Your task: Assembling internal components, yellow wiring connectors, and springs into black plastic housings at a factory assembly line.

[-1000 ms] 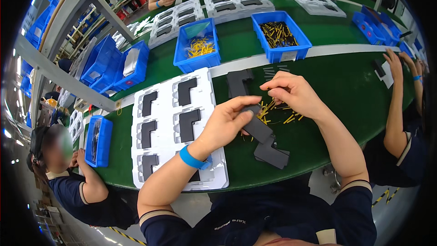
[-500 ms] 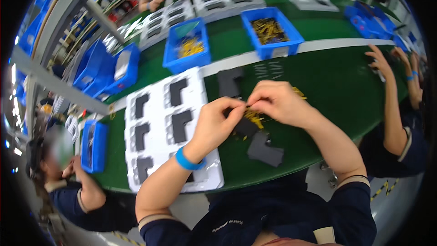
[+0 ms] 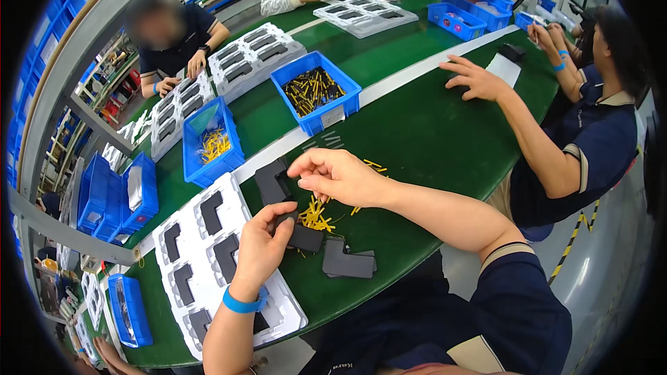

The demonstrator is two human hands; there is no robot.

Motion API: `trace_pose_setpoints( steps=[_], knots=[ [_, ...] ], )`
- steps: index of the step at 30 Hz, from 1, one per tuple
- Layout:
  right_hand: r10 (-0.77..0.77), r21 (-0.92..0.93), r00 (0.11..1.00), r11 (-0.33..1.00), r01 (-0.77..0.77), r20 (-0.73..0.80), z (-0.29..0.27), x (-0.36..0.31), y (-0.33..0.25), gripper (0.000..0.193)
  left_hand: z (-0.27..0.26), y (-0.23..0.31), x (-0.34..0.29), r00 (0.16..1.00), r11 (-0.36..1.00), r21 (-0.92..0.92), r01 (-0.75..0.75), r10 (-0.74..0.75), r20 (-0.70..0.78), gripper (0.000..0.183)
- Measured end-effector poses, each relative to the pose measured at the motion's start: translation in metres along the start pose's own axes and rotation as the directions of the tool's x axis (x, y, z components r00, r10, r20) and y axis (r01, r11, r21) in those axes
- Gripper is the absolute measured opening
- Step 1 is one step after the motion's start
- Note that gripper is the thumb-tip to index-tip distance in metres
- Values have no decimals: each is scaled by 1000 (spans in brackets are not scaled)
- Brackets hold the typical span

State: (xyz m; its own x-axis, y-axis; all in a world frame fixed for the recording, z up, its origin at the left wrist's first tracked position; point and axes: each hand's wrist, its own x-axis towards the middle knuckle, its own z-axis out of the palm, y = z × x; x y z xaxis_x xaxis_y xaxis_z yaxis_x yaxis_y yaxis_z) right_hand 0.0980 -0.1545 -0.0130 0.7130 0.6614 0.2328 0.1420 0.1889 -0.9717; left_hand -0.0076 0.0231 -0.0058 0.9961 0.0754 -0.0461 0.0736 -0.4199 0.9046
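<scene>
My left hand [image 3: 262,244] gripped a black part [image 3: 300,235] on the green table [image 3: 417,132], beside the white tray [image 3: 201,257]. My right hand [image 3: 333,175] hovered above with fingertips pinched together, over the loose yellow pins [image 3: 316,217]; whether it held a pin, I couldn't tell

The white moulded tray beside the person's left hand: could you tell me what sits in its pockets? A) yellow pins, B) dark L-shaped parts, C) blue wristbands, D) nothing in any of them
B: the white moulded tray holds dark L-shaped parts in several pockets, while the yellow pins lie loose on the green table by the left hand.
</scene>
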Motion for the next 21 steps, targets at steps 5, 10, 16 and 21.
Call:
trace_pose_setpoints(
  steps=[5,10,16,21],
  knots=[
    [133,10,991,991,-133,0,-2,-1,2,17,8,5,2,993,942,-315,-119,118,-22,39],
    [175,25,984,984,-174,-31,1,-3,-4,16,8,7,2,994,972,-221,-84,67,-83,18],
    [174,7,982,985,-174,-68,15,-3,-1,13,8,5,0,985,978,-168,-127,105,-134,17],
    [183,33,979,983,-181,-91,20,-4,-4,13,6,4,-1,981,978,-150,-147,124,-150,17]
  ],
)
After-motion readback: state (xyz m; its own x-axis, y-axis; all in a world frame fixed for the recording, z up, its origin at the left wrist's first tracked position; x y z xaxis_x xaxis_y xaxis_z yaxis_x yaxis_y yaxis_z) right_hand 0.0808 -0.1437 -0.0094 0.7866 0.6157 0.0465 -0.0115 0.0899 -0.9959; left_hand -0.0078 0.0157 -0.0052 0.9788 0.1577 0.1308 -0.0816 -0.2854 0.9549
